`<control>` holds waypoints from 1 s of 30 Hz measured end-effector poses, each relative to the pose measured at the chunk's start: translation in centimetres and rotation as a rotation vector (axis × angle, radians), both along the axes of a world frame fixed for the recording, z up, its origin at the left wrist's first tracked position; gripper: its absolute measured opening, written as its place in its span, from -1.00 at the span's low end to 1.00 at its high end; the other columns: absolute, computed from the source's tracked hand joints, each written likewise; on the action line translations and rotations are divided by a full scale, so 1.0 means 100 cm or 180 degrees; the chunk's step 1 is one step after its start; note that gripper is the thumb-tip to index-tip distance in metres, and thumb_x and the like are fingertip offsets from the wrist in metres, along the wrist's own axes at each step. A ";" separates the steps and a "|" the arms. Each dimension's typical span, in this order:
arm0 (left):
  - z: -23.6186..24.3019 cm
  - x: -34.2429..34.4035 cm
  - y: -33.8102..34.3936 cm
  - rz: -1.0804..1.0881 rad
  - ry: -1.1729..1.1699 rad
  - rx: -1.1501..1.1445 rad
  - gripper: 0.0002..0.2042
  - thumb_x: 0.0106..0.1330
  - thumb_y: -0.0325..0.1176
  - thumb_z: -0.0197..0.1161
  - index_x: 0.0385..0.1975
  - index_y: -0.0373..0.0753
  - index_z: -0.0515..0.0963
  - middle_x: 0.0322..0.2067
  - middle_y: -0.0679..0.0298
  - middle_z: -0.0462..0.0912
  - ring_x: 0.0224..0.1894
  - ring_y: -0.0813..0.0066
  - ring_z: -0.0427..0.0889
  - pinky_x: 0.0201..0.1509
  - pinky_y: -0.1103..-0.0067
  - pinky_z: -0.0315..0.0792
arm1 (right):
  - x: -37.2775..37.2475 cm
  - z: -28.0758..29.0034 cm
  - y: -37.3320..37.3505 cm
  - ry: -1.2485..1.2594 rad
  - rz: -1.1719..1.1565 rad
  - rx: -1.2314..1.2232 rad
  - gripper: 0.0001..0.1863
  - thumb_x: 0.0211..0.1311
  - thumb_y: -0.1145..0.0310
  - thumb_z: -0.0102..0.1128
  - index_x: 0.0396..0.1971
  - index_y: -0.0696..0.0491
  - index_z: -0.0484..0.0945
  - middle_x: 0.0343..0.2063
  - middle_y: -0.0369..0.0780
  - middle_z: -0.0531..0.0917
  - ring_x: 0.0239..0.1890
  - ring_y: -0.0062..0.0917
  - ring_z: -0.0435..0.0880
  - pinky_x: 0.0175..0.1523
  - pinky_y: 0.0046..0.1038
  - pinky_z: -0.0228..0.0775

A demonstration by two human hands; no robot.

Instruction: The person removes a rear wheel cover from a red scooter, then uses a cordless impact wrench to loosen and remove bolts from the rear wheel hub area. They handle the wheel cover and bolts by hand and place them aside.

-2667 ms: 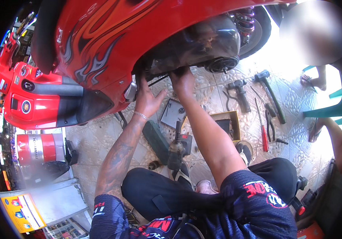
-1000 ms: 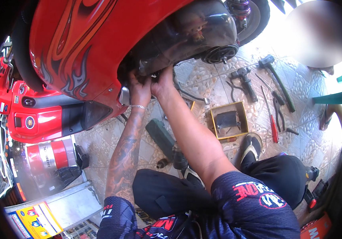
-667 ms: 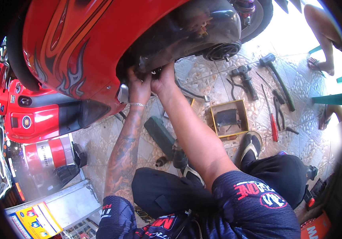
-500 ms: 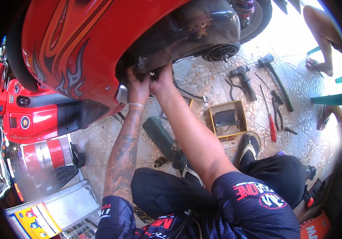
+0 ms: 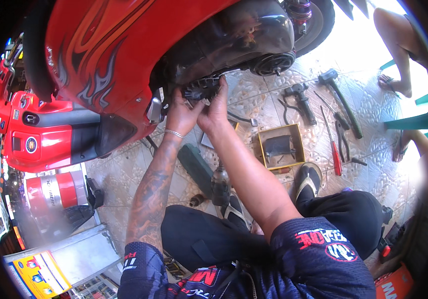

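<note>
My left hand [image 5: 182,113] and my right hand [image 5: 215,107] are close together, low beside the red scooter [image 5: 119,60]. Between them they grip a black ribbed part [image 5: 201,90], fingers curled round its two ends. It is tilted, with light fins or teeth showing along it. Directly above sits the scooter's dark engine casing [image 5: 224,45], and I cannot make out whether the part still touches it. A bare round cover [image 5: 272,64] shows at the casing's right end.
On the tiled floor to the right lie a yellow-edged tray [image 5: 301,144], an impact gun [image 5: 301,103], a hammer [image 5: 341,97], a red-handled screwdriver [image 5: 337,154] and pliers [image 5: 343,139]. A green case [image 5: 194,167] lies below my hands. Another person's legs [image 5: 395,55] are at right.
Both hands have come out from under the casing, and the black ribbed part now shows between them. The view has shifted slightly.
</note>
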State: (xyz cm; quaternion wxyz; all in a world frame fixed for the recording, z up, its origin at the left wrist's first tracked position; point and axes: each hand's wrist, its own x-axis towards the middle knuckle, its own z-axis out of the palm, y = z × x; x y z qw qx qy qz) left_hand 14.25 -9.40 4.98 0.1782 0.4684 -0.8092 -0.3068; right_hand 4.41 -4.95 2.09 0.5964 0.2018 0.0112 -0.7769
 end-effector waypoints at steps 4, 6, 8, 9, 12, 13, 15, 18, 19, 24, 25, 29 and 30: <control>0.006 0.011 0.020 -0.0015 -0.0391 0.0510 -0.05 0.12 -0.13 0.50 0.39 -0.44 0.06 0.25 -0.22 0.37 0.31 0.00 0.42 0.29 0.33 0.39 | -0.022 -0.047 0.032 0.1560 0.1080 0.1010 -0.34 0.18 -0.25 0.24 0.11 -0.06 0.47 -0.03 -0.18 0.59 -0.01 -0.31 0.58 0.18 -0.09 0.38; 0.011 0.015 0.032 -0.0150 -0.0412 0.0687 0.00 0.12 -0.10 0.51 0.42 -0.41 0.01 0.27 -0.22 0.33 0.32 0.01 0.39 0.31 0.34 0.38 | -0.041 -0.076 0.046 0.2613 0.1361 0.1112 -0.34 0.13 -0.25 0.29 0.06 -0.07 0.50 -0.06 -0.16 0.59 -0.06 -0.34 0.60 0.14 -0.09 0.40; 0.018 0.016 0.042 -0.0298 -0.0506 0.0843 0.06 0.12 -0.06 0.53 0.45 -0.41 -0.06 0.25 -0.19 0.34 0.27 0.07 0.45 0.30 0.36 0.39 | -0.064 -0.094 0.061 0.3254 0.1682 0.1154 -0.36 0.11 -0.24 0.31 0.05 -0.09 0.53 -0.07 -0.14 0.58 -0.09 -0.35 0.61 0.08 -0.10 0.45; 0.023 0.016 0.047 -0.0331 -0.0484 0.0928 0.07 0.12 -0.05 0.53 0.45 -0.42 -0.06 0.24 -0.19 0.35 0.24 0.09 0.47 0.28 0.37 0.41 | -0.075 -0.094 0.068 0.3635 0.1873 0.0852 -0.36 0.10 -0.23 0.32 0.04 -0.10 0.54 -0.07 -0.13 0.58 -0.11 -0.36 0.61 0.06 -0.11 0.48; 0.035 0.019 0.064 -0.0420 -0.0503 0.1192 0.10 0.12 -0.01 0.52 0.46 -0.45 -0.09 0.16 -0.19 0.42 0.10 0.18 0.58 0.18 0.42 0.49 | -0.121 -0.064 0.086 0.4190 0.3472 0.0964 -0.37 0.08 -0.22 0.34 0.03 -0.09 0.58 -0.08 -0.13 0.59 -0.09 -0.35 0.62 0.02 -0.15 0.56; 0.037 0.019 0.068 -0.0427 -0.0548 0.1173 0.09 0.14 -0.02 0.51 0.47 -0.41 -0.10 0.12 -0.13 0.45 0.10 0.22 0.58 0.20 0.42 0.46 | -0.134 -0.045 0.084 0.4999 0.4302 0.1014 -0.26 0.01 -0.21 0.41 0.12 -0.04 0.56 0.03 -0.10 0.60 0.00 -0.28 0.63 0.08 -0.11 0.55; 0.042 0.022 0.074 -0.0429 -0.0619 0.1134 0.06 0.18 -0.03 0.49 0.50 -0.33 -0.12 0.03 0.00 0.50 0.08 0.29 0.57 0.23 0.43 0.40 | -0.150 -0.011 0.089 0.6639 0.5342 0.1391 -0.15 -0.10 -0.21 0.49 0.17 0.00 0.55 0.13 -0.08 0.60 0.06 -0.24 0.63 0.08 -0.09 0.55; 0.048 0.026 0.077 -0.0463 -0.0539 0.1213 0.10 0.14 -0.01 0.51 0.48 -0.41 -0.13 0.01 -0.07 0.52 0.06 0.25 0.58 0.19 0.45 0.45 | -0.165 0.030 0.101 0.7063 0.6309 0.0849 0.00 -0.25 -0.24 0.56 0.18 0.12 0.53 0.21 -0.01 0.54 0.14 -0.18 0.60 0.17 -0.15 0.52; 0.051 0.026 0.076 -0.0484 -0.0522 0.1204 0.12 0.12 -0.01 0.52 0.47 -0.44 -0.14 0.06 -0.15 0.51 0.07 0.21 0.58 0.18 0.46 0.48 | -0.163 0.037 0.105 0.7550 0.6354 0.0565 -0.04 -0.22 -0.24 0.53 0.17 0.09 0.54 0.19 -0.01 0.54 0.14 -0.17 0.60 0.18 -0.16 0.51; 0.058 0.030 0.085 -0.0417 -0.0391 0.1261 0.17 0.11 -0.02 0.53 0.46 -0.49 -0.21 0.15 -0.24 0.48 0.16 0.14 0.58 0.24 0.44 0.45 | -0.139 0.030 0.122 0.9287 0.5937 -0.0119 0.02 -0.26 -0.22 0.53 0.22 0.09 0.46 0.24 0.06 0.43 0.24 -0.15 0.51 0.24 -0.21 0.44; 0.059 0.031 0.086 -0.0423 -0.0394 0.1291 0.18 0.11 -0.02 0.52 0.46 -0.50 -0.23 0.16 -0.25 0.48 0.17 0.13 0.58 0.25 0.43 0.44 | -0.130 0.019 0.121 0.9362 0.5873 -0.0034 -0.03 -0.25 -0.22 0.52 0.20 0.03 0.50 0.23 0.03 0.45 0.22 -0.14 0.52 0.24 -0.20 0.43; 0.056 0.035 0.088 -0.0329 -0.0562 0.1321 0.18 0.16 0.00 0.49 0.49 -0.47 -0.29 -0.14 0.12 0.58 0.03 0.30 0.59 0.26 0.47 0.38 | -0.091 -0.044 0.105 0.9265 0.5894 -0.0920 0.13 -0.37 -0.16 0.61 0.29 0.08 0.37 0.28 0.07 0.40 0.22 -0.05 0.50 0.29 -0.16 0.39; 0.054 0.038 0.088 -0.0351 -0.0545 0.1346 0.18 0.16 0.00 0.48 0.49 -0.45 -0.31 -0.11 0.12 0.58 0.04 0.29 0.58 0.27 0.47 0.38 | -0.079 -0.062 0.100 0.9177 0.5498 -0.0813 0.23 -0.41 -0.14 0.65 0.34 0.14 0.29 0.31 0.10 0.36 0.24 -0.02 0.49 0.31 -0.16 0.38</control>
